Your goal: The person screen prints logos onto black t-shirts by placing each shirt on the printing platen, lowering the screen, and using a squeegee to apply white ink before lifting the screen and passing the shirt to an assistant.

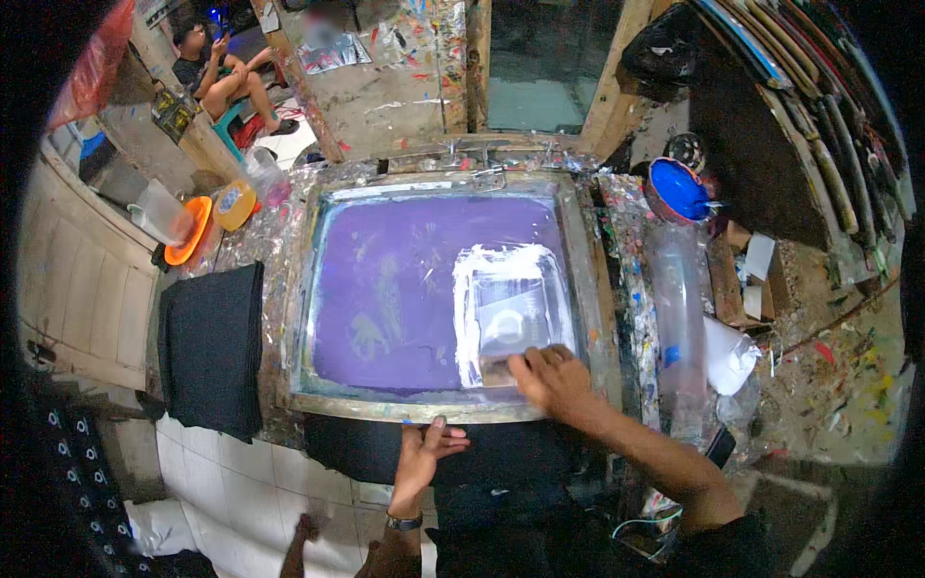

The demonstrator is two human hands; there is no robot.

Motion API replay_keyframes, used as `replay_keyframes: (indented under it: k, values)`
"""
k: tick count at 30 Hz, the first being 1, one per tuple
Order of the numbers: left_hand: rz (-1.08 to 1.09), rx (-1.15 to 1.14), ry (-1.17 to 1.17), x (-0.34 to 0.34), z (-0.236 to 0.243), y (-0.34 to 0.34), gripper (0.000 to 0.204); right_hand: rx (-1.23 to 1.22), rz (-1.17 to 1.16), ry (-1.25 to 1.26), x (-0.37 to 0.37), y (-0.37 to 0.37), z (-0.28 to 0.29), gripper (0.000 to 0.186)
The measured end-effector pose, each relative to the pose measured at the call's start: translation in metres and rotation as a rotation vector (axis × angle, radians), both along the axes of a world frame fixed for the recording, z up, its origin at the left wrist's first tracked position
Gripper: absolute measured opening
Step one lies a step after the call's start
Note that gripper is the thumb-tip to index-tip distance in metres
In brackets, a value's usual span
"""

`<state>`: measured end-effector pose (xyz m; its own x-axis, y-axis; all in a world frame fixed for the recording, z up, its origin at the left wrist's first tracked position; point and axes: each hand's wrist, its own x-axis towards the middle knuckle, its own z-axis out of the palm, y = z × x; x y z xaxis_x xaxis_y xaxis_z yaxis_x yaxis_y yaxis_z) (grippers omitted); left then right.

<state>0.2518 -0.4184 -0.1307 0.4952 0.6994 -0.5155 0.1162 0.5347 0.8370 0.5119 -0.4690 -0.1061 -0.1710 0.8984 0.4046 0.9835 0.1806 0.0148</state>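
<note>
A wooden-framed printing screen (385, 250) with purple mesh lies on the worktable. White ink (465, 318) outlines a rectangle on its right half, around a paler printing area (511, 308). My right hand (554, 385) is closed around a squeegee (498, 372), which rests on the mesh at the near end of that rectangle. At the front edge of the screen is my left hand (424, 458), thumb by the wood and fingers stretched to the right, holding nothing visible. Black fabric (356, 448) sticks out beneath the screen's near edge.
A stack of black cloth (210, 347) lies left of the screen. An orange lid (189, 231) and a yellow tub (234, 205) stand behind it. To the right are a bucket of blue ink (679, 189) and a clear plastic roll (679, 318). A person (226, 77) sits at the far left.
</note>
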Motion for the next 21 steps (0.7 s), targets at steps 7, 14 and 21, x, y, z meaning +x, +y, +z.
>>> replay_keyframes:
  k: [7,14,21]
  values:
    - [-0.009,-0.011,0.017,-0.001,0.013,0.003,0.044,-0.221,0.038,-0.034,0.057,0.099,0.037,0.04]
    - [0.102,-0.005,-0.006,0.005,0.016,-0.009,0.036,-0.161,-0.126,-0.008,0.027,0.05,0.006,0.02]
    - [0.135,0.018,-0.088,0.003,-0.004,-0.004,0.03,-0.293,-0.087,0.081,-0.019,-0.027,0.029,0.023]
